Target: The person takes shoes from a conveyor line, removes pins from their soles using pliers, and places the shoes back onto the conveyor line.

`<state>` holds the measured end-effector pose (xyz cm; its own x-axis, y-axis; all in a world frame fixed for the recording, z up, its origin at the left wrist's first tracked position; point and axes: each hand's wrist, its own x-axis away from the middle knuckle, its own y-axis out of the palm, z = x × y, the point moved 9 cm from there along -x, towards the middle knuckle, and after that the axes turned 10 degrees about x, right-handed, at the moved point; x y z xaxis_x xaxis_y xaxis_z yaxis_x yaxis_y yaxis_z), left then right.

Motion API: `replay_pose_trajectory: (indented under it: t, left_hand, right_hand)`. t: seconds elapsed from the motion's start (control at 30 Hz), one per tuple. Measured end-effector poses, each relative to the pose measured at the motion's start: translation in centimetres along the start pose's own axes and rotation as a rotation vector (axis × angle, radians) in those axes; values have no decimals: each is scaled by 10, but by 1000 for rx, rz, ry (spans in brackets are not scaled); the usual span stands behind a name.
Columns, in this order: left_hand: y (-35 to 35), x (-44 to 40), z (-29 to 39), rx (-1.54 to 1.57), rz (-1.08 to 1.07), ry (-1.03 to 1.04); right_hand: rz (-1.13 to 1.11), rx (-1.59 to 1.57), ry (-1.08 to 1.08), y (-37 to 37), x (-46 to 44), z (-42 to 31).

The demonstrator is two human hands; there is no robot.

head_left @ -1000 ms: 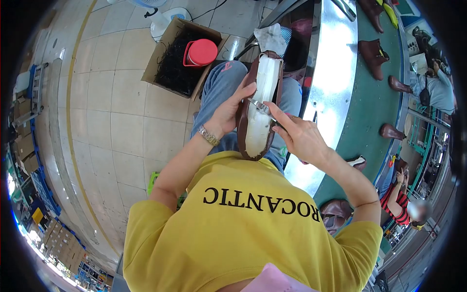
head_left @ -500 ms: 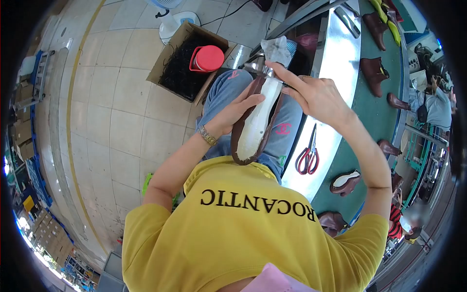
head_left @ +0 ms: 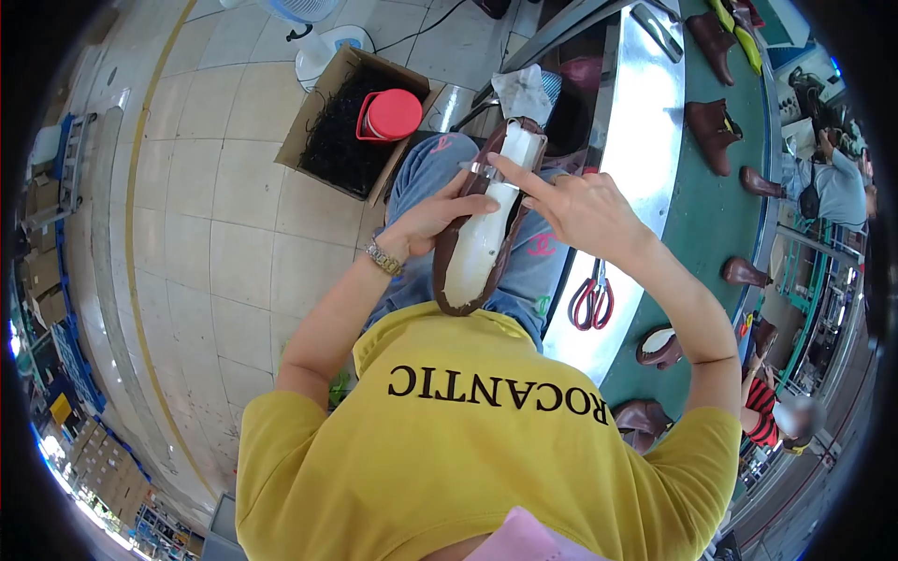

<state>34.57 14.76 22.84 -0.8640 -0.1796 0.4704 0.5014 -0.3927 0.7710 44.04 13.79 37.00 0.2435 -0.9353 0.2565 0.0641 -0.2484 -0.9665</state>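
A brown leather shoe upper on its last [head_left: 479, 251] lies sole side up across my thighs, toe toward my body, with the pale insole showing. My left hand [head_left: 432, 217] grips its left side, thumb lying on the insole. Closed around a shiny metal tool [head_left: 482, 171], my right hand [head_left: 587, 210] is over the heel half. The tool's metal end reaches across the insole to the left edge of the shoe; its exact kind is not clear, and the fingers hide its handle.
On my right runs a metal ledge [head_left: 645, 122] with red-handled cutters [head_left: 593, 301]. Beyond it, a green belt [head_left: 687, 201] carries brown boots [head_left: 713, 136]. A cardboard box [head_left: 297, 145] with black scraps and a red bucket [head_left: 393, 114] stands ahead-left, near a fan [head_left: 327, 51]. Other people work at far right.
The metal tool and my right hand have moved from the heel end toward my body, down the shoe's left edge. The heel end is now uncovered. My left hand still holds the shoe.
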Motion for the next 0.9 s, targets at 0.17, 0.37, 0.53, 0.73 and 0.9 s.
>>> replay_pose_trajectory:
  t: [0.17,0.37,0.53,0.73,0.9]
  left_hand:
    - [0,13,-6,-20,-11,-36]
    - [-11,36,-39,513,-16,-109]
    - [0,42,-31,235,131,155]
    - [-6,41,-37,10,214,210]
    - [-10,45,-57,-59,85,45]
  right_hand:
    - [98,-180,-12,-1,7,-15]
    - [82,-154,-13,-6,15,-23]
    - [-30,-65,18,12,16,-25]
    - [-30,-112,-21,8,22,-48]
    - [10,-127,-56,0,35,-57]
